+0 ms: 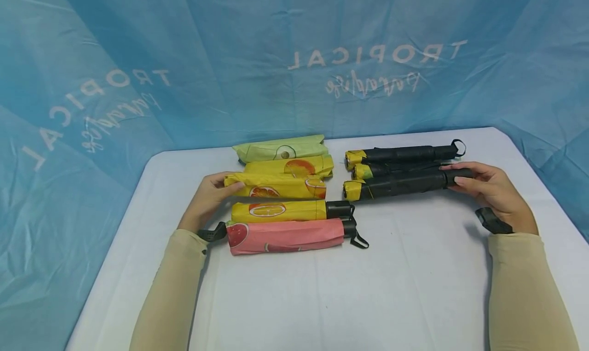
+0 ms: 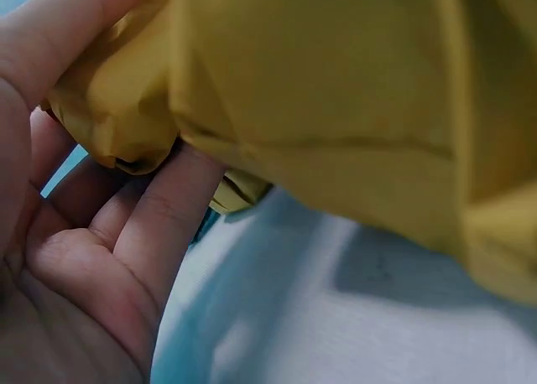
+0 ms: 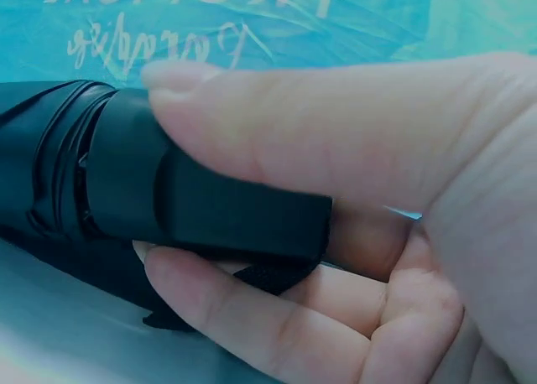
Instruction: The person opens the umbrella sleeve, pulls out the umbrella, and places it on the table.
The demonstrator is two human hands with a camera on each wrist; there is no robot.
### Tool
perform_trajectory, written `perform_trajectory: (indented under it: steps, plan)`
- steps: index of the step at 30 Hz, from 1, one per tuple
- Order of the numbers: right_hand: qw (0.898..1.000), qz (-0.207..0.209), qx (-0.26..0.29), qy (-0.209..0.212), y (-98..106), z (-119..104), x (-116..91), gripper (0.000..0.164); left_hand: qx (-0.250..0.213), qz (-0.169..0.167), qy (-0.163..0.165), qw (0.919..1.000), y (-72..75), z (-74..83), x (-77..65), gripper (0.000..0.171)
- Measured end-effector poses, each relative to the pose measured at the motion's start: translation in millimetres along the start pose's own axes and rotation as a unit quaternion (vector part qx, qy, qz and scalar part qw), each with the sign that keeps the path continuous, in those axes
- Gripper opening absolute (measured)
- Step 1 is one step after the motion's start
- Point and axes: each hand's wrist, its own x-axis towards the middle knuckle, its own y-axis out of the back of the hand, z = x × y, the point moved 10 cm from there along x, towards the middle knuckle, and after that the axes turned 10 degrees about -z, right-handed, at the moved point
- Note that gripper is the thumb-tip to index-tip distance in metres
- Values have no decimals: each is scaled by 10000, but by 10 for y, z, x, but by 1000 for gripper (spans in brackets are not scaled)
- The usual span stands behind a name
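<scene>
My left hand [image 1: 208,196] pinches the left end of a yellow umbrella sleeve [image 1: 294,188] printed with orange slices. In the left wrist view, the thumb and fingers hold its folded yellow cloth [image 2: 319,82]. On the right, my right hand [image 1: 499,191] grips the handle of a black folded umbrella [image 1: 400,184] with a yellow end pointing left. The right wrist view shows the thumb above the black handle [image 3: 239,199] and fingers beneath it. Two more black umbrellas lie behind it, the rear one [image 1: 409,154] with a wrist loop.
Nearer me lie a yellow covered umbrella [image 1: 285,211] and a pink watermelon-print one [image 1: 290,236], black handles to the right. Behind the held sleeve are another yellow sleeve [image 1: 269,167] and a green avocado-print sleeve [image 1: 257,150]. Blue printed cloth [image 1: 257,85] hangs behind the white table [image 1: 368,300].
</scene>
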Motion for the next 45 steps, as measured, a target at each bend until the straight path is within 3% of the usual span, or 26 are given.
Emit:
perform_trajectory:
  steps: [6,12,18,26,30,33,39,45]
  plan:
    - [10000,19,46,-69,4,41,19,39,208,-149,-6,9997,-49,-30,16,52]
    - [9993,316,-81,-153,45,55,33,37,485,-325,97,9982,-84,-54,37,52]
    - [9987,447,-140,-184,54,61,42,37,804,-331,-49,9962,-85,-16,54,50]
    - [9903,773,-883,-745,141,118,64,48,676,-138,-336,9971,-70,99,-10,51]
    - [9855,882,-1219,-790,172,86,55,53,601,-93,-495,9969,-64,145,-32,49]
    - [9725,1003,-1846,-1002,204,64,32,56,647,-69,-557,9963,-51,168,-46,47]
    - [9186,1260,-3235,-1889,238,-1,-60,70,800,-60,-569,9951,-47,228,-61,48]
    - [8897,1091,-3769,-2334,157,-152,-33,84,862,8,-671,9940,-23,336,-92,47]
